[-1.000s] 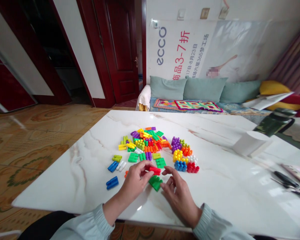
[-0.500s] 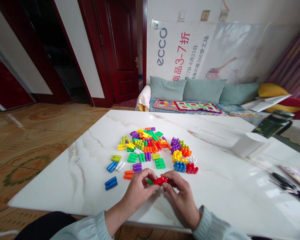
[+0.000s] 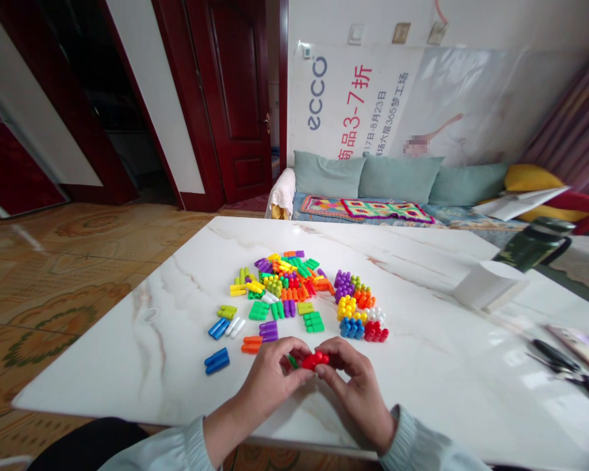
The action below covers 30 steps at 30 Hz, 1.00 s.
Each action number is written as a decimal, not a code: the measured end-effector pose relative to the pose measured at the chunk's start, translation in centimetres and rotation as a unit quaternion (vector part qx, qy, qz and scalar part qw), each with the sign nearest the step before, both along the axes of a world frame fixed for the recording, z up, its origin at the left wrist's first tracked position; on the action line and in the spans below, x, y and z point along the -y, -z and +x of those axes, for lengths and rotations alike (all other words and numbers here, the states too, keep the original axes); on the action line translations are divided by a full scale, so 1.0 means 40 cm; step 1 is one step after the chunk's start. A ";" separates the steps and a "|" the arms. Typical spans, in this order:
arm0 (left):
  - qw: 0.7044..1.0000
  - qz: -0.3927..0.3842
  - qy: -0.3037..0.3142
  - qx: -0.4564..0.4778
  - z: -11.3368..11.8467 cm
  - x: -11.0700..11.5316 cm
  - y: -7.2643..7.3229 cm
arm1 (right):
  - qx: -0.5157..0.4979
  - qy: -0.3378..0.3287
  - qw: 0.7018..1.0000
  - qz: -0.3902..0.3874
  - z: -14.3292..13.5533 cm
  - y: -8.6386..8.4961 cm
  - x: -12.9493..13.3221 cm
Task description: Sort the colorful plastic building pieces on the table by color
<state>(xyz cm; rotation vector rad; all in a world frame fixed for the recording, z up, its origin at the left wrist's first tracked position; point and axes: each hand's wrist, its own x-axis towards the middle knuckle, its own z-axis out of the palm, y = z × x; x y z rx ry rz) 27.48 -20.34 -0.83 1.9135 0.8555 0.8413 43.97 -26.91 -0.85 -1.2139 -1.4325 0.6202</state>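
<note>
Near the front of the table, my left hand (image 3: pixel 276 370) and my right hand (image 3: pixel 356 376) meet around a small red plastic building block (image 3: pixel 316 360) with rounded knobs. Both hands are closed, thumbs and fingertips pinching it. A bit of a green building block (image 3: pixel 292 361) shows between my left thumb and fingers, beside the red one; most of it is hidden. Just beyond my left hand lie an orange block (image 3: pixel 252 344) and a purple block (image 3: pixel 269 330). A blue block (image 3: pixel 216 360) lies farther left.
A heap of mixed coloured blocks (image 3: pixel 289 281) lies mid-table. Blocks grouped by colour, including red ones (image 3: pixel 375 331), stand to its right. Along the right side are a white paper box (image 3: pixel 488 286), a dark flask (image 3: pixel 537 243) and scissors (image 3: pixel 564 366). A sofa (image 3: pixel 314 203) stands behind the table.
My hands have lowered very slightly, and the red block has turned a little between my fingers. Less green shows below it. The blocks on the table lie as before.
</note>
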 end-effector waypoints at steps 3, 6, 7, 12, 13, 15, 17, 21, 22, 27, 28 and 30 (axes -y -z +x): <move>0.997 0.082 0.011 -0.006 -0.005 -0.001 0.003 | 0.022 -0.005 1.000 0.008 0.005 -0.010 0.004; 0.988 0.153 0.020 -0.020 -0.010 -0.006 0.001 | 0.058 0.014 0.998 0.025 0.037 -0.040 0.007; 0.985 0.169 0.025 -0.028 -0.011 -0.007 -0.001 | 0.074 0.031 0.996 0.034 0.058 -0.056 0.002; 0.975 0.197 0.049 -0.089 -0.014 -0.010 0.002 | 0.141 0.171 0.972 0.074 0.233 -0.156 -0.128; 0.973 0.199 0.054 -0.099 -0.014 -0.010 0.006 | 0.151 0.198 0.966 0.065 0.272 -0.173 -0.176; 0.969 0.211 0.068 -0.112 -0.012 -0.010 0.018 | 0.207 0.210 0.955 -0.010 0.341 -0.193 -0.280; 0.963 0.228 0.083 -0.114 -0.010 -0.010 0.032 | 0.271 0.205 0.936 -0.092 0.388 -0.194 -0.380; 0.955 0.259 0.096 -0.104 -0.009 -0.013 0.053 | 0.330 0.182 0.915 -0.143 0.416 -0.150 -0.516; 0.954 0.266 0.094 -0.101 -0.010 -0.014 0.056 | 0.343 0.176 0.910 -0.153 0.415 -0.135 -0.536; 0.946 0.300 0.090 -0.082 -0.009 -0.023 0.067 | 0.391 0.167 0.886 -0.184 0.400 -0.084 -0.584; 0.945 0.304 0.090 -0.079 -0.009 -0.024 0.068 | 0.397 0.166 0.883 -0.188 0.397 -0.080 -0.587; 0.944 0.308 0.087 -0.076 -0.008 -0.026 0.068 | 0.407 0.163 0.877 -0.196 0.390 -0.077 -0.590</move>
